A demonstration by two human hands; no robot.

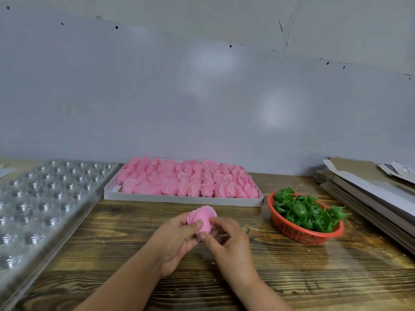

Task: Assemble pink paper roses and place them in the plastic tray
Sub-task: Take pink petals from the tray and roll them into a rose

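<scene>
Above the middle of the wooden table, both hands hold one pink paper rose (203,217). My left hand (177,239) grips it from the left with the thumb across the petals. My right hand (226,241) pinches its right side with thumb and fingers. A white flat box (179,199) behind the hands is filled with several pink petal pieces (186,179). The clear plastic tray (45,198) with rows of round cups lies at the left. Whether any cup holds a rose I cannot tell.
An orange mesh basket (301,232) of green plastic calyxes (307,212) sits at the right. Stacked grey cardboard sheets (370,191) lie at the far right edge. A grey wall stands close behind the table.
</scene>
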